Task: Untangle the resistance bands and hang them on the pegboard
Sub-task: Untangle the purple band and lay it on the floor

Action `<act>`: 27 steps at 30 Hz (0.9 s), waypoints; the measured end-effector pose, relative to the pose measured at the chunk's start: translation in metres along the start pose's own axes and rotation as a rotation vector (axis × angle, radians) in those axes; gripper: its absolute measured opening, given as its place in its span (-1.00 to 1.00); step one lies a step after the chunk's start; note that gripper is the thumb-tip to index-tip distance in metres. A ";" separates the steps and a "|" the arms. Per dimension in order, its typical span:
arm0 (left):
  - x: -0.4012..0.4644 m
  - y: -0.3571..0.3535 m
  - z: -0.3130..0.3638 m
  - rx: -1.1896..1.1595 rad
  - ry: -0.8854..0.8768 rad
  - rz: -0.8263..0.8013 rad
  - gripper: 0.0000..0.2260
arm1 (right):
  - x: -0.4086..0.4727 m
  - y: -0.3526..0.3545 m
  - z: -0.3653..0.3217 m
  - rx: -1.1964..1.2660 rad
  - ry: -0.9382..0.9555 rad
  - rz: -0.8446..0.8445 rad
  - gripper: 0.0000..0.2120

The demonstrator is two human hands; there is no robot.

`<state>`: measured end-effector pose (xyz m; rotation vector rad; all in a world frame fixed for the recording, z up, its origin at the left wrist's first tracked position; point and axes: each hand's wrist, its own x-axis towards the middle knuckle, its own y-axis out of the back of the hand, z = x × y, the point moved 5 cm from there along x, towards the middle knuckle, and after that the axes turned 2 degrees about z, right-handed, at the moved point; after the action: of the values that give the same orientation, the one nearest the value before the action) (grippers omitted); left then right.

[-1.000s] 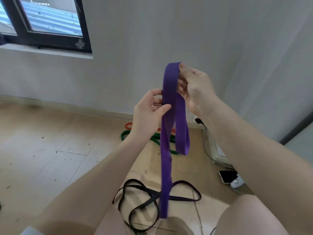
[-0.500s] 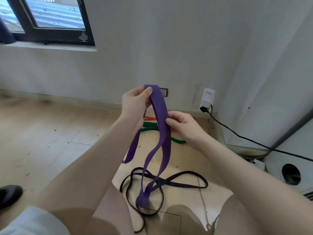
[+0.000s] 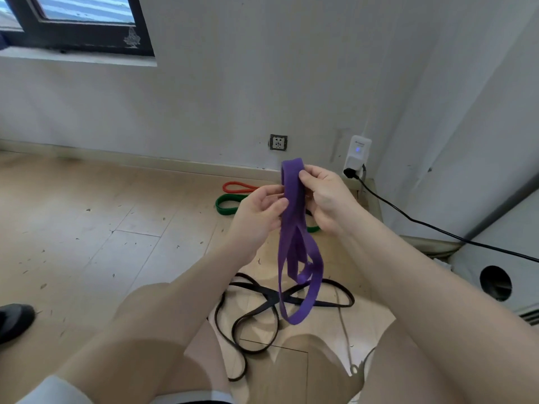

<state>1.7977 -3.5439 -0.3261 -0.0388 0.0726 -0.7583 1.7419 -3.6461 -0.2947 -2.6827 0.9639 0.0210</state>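
A wide purple resistance band [image 3: 294,252] hangs folded in loops in front of me, its top bend sticking up between both hands. My left hand [image 3: 258,212] pinches it from the left with thumb and fingers. My right hand [image 3: 326,196] grips the same folded section from the right, fingers curled round it. On the floor below lies a thin black band [image 3: 253,313] in crossed loops. Further back, near the wall, lie a green band [image 3: 227,204] and a red band [image 3: 237,187], partly hidden by my hands. No pegboard is in view.
A wall socket [image 3: 278,142] and a white plug-in device [image 3: 358,154] with a black cable [image 3: 437,228] sit on the far wall. A white unit with a round hole [image 3: 495,282] stands at right. A black shoe [image 3: 14,320] is at the left edge. My knees are below.
Both hands came together at the band's top fold. The right hand rose from lower on the band, and the hanging loops are now shorter and bunched.
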 end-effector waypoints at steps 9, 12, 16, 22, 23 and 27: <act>0.020 -0.018 0.023 0.112 -0.150 0.257 -0.82 | 0.010 0.032 0.011 -0.329 0.051 0.225 -0.75; 0.032 -0.014 0.015 -0.012 -0.050 0.282 -0.86 | -0.012 0.032 0.046 -0.448 0.101 0.036 -0.87; 0.038 -0.010 0.015 -0.116 0.008 0.332 -0.89 | -0.012 0.038 0.060 -0.528 0.162 0.063 -0.58; 0.038 0.008 0.018 -0.211 -0.031 0.317 -0.93 | 0.003 0.024 0.041 -0.477 0.235 0.048 -0.84; 0.036 0.008 0.012 -0.201 -0.010 0.271 -0.90 | 0.007 0.023 0.035 -0.416 0.226 0.073 -0.83; 0.023 0.008 -0.028 0.022 0.127 0.101 -0.82 | 0.024 0.018 0.022 -0.184 0.038 0.157 -0.86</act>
<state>1.8176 -3.5538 -0.3552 0.0339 0.1854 -0.6596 1.7515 -3.6682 -0.3236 -2.7736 1.2387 0.0961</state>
